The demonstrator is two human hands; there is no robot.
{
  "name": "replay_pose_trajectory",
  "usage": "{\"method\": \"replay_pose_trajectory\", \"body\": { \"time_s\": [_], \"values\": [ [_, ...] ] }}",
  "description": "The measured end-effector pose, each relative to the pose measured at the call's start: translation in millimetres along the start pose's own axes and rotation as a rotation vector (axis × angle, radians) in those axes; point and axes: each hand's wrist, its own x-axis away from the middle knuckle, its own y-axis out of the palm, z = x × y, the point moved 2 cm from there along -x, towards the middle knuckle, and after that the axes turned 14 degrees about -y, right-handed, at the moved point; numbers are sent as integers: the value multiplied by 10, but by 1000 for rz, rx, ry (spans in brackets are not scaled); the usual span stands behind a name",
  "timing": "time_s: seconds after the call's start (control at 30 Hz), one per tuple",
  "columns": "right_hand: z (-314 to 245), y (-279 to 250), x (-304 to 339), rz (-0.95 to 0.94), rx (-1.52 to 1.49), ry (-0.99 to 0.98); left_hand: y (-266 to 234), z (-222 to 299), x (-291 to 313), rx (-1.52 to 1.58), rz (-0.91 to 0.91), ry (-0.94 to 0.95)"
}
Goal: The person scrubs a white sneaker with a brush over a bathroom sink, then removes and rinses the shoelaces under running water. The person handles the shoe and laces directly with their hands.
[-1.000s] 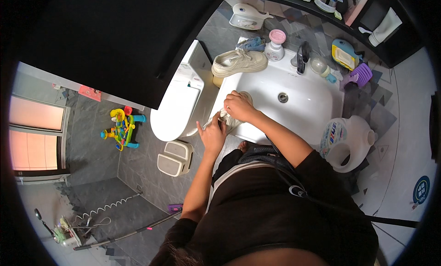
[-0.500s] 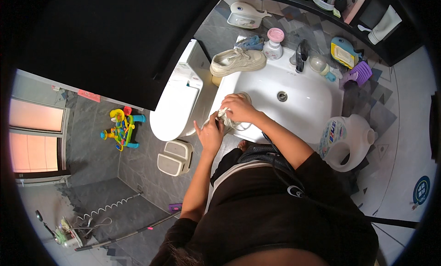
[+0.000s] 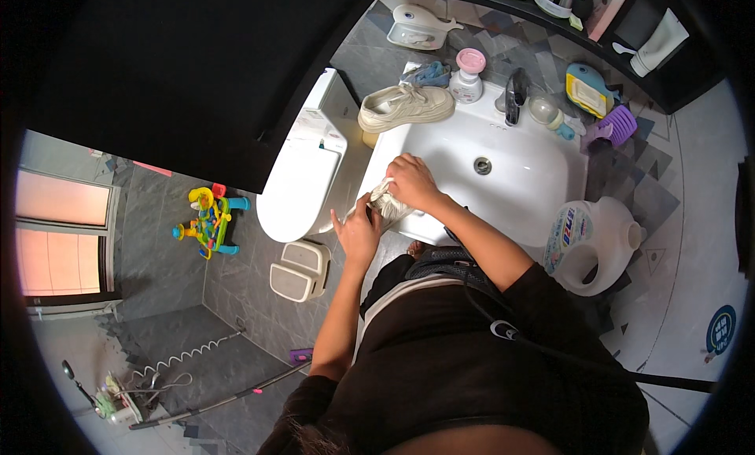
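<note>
An off-white lace-up shoe [image 3: 390,210] is held over the front left corner of the white washbasin [image 3: 543,180], partly hidden by my hands. My left hand [image 3: 359,236] grips its near left side, thumb and index finger closed on it and the little finger sticking out. With bent fingers, my right hand [image 3: 413,181] is closed on the pale laced part at the top of the shoe. A matching sneaker [image 3: 405,107] lies on the basin's back left corner, its laces loosely bunched.
Behind the basin stand a pink-topped pump bottle [image 3: 466,81] and a dark faucet [image 3: 515,97]. A large translucent jug [image 3: 602,243] sits at the right, below a purple brush [image 3: 617,125]. To the left are a toilet [image 3: 299,191], a step stool [image 3: 300,270] and a toy table [image 3: 211,219].
My right hand has shifted slightly right and up. The lace loop that hung beside it no longer shows, and more of the shoe's top is visible. My left hand stays almost in place.
</note>
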Motion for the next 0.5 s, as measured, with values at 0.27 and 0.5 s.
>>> {"method": "replay_pose_trajectory", "body": {
  "time_s": [0.27,0.5],
  "values": [
    [321,9,178,107,-290,408,15,-8,-4,14,-5,-12],
    [54,49,23,132,-254,-104,-7,31,-2,-1,-18,-25]
  ]
}}
